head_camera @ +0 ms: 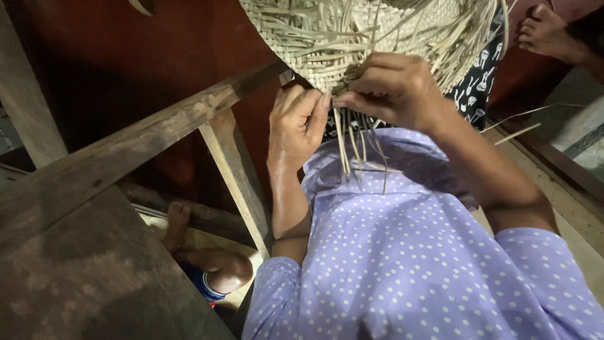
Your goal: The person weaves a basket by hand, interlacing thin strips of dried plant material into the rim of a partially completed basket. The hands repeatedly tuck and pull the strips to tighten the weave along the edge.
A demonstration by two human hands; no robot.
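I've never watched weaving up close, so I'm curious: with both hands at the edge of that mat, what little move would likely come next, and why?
Probably the right hand would fold the strip it pinches across into the woven mat. Both hands meet at the mat's unfinished edge, the left hand bracing beside it, and loose strips hang unwoven below.

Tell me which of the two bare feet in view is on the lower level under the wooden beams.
The foot at lower left, below the wooden beam. The other foot rests at top right, level with the woven mat.
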